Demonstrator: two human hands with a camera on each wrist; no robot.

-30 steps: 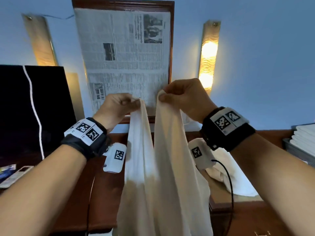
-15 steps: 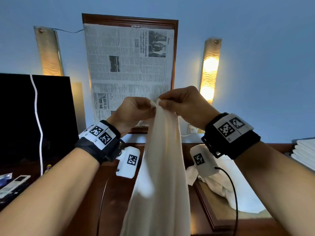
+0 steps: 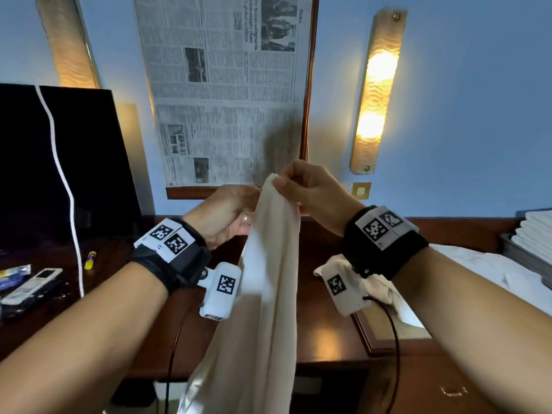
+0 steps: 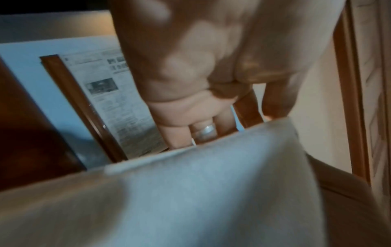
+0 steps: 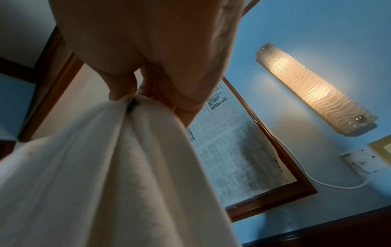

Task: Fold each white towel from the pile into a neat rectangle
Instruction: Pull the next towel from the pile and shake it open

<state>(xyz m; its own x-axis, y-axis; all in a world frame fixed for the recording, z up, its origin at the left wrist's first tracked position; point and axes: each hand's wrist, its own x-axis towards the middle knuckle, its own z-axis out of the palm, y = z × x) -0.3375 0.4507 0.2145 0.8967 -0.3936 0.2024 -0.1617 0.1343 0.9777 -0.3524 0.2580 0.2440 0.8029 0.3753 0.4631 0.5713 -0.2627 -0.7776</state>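
A white towel point(image 3: 268, 294) hangs lengthwise in front of me, doubled over, above the dark wooden desk point(image 3: 322, 297). My right hand point(image 3: 279, 182) pinches its gathered top corners between thumb and fingers; the right wrist view shows that pinch point(image 5: 135, 93) on the bunched towel point(image 5: 105, 167). Just below and to the left, my left hand point(image 3: 249, 210) holds the towel's edge, thumb in front. In the left wrist view its fingers point(image 4: 203, 133) reach behind the towel point(image 4: 190, 192). More crumpled white towels point(image 3: 466, 273) lie on the desk at the right.
A stack of folded white towels point(image 3: 534, 231) sits in a tray at the far right. A black TV screen point(image 3: 59, 162) stands at the left, with a remote point(image 3: 33, 283) and a yellow tube point(image 3: 89, 259) before it. A framed newspaper point(image 3: 227, 91) and a lit wall lamp point(image 3: 376, 91) are behind.
My hands came together, joining the towel's two top corners. The right hand now pinches both, and the left hand has slipped a little lower along the edge.
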